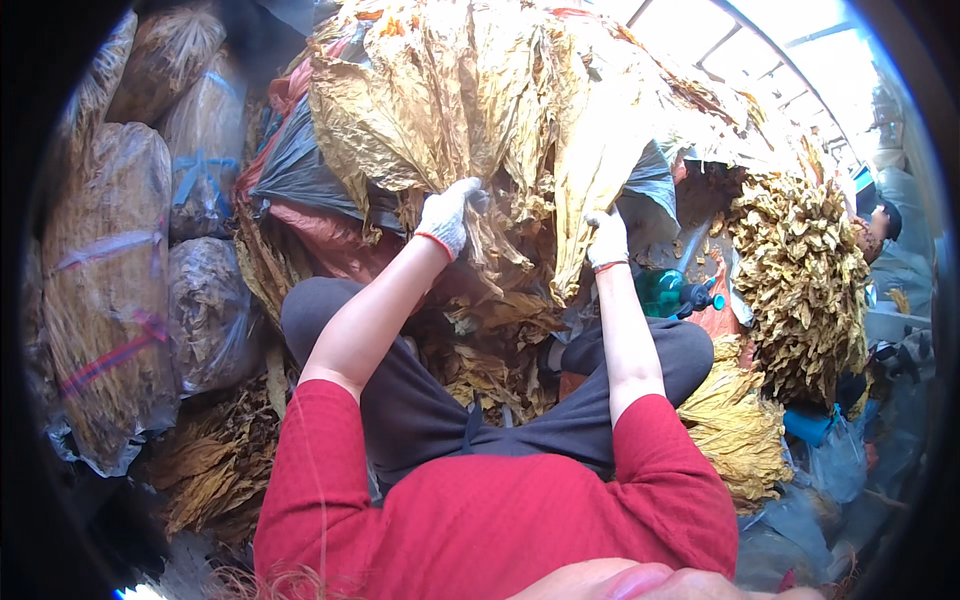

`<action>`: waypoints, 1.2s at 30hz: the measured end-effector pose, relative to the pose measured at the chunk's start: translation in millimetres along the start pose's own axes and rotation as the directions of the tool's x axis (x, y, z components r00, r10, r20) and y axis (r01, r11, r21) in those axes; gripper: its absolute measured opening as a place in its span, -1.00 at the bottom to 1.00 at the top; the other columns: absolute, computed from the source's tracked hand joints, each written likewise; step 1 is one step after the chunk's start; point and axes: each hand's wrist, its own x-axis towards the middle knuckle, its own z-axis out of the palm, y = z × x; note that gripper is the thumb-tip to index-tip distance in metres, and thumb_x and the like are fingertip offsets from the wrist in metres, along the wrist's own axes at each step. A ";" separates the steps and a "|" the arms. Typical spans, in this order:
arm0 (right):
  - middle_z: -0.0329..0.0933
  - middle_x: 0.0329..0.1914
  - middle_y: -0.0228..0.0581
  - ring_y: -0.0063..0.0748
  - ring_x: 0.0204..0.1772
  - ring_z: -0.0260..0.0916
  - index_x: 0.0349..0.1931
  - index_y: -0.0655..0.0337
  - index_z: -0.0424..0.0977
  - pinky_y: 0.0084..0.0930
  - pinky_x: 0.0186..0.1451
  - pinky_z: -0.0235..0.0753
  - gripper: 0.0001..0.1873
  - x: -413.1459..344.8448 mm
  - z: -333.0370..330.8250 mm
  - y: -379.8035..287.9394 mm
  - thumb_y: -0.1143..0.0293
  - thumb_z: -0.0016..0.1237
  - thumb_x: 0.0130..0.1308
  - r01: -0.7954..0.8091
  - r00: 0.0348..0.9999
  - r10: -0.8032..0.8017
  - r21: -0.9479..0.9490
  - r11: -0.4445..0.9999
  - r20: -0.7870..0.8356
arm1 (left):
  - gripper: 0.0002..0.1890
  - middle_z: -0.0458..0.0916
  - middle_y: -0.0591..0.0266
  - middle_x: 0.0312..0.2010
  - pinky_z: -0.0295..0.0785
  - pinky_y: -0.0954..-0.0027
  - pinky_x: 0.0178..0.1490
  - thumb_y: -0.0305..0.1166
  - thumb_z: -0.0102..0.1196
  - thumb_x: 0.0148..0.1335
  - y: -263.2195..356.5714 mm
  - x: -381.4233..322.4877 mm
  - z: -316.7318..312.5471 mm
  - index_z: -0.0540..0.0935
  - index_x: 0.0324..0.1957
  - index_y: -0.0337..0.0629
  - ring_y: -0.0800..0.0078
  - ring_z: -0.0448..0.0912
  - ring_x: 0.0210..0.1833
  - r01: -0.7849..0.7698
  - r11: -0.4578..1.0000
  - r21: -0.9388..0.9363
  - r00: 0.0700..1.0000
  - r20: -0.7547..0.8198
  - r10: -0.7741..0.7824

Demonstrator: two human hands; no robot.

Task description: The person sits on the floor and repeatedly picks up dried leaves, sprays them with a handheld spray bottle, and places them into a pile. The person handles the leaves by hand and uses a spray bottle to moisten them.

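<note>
My left hand (445, 219), in a white knitted glove with a red cuff edge, grips a fan of dried tobacco leaves (390, 127); their stalk ends poke out below the fist. To its right, my right hand (610, 238), gloved alike, pinches the edge of a long pale yellow leaf (589, 172) whose narrow end hangs down. Both hands are in front of a large heap of leaves (510, 67), partly washed out by bright light. Brown leaf scraps (487, 375) lie between my crossed legs (390, 390).
Clear-wrapped leaf bales (109, 300) tied with tape stand at left. Grey and red plastic sheeting (315, 165) lies under the heap. A green spray bottle (664, 292) is by my right knee, near a yellow leaf bundle (739, 427) and a tall leaf stack (799, 285). Another person (877, 229) is partly visible beyond.
</note>
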 end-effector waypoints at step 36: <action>0.48 0.13 -0.08 -0.16 0.09 0.47 0.26 0.30 0.28 -0.19 0.18 0.50 -0.31 -137.3 9.2 -62.2 0.08 0.10 0.22 -0.067 0.986 -0.035 0.587 0.807 0.162 | -0.21 0.56 -0.10 0.07 0.52 0.22 0.08 -0.12 0.27 0.16 -29.4 -137.3 90.0 0.25 0.38 -0.12 0.04 0.61 0.03 -0.935 0.080 0.344 0.347 0.937 0.027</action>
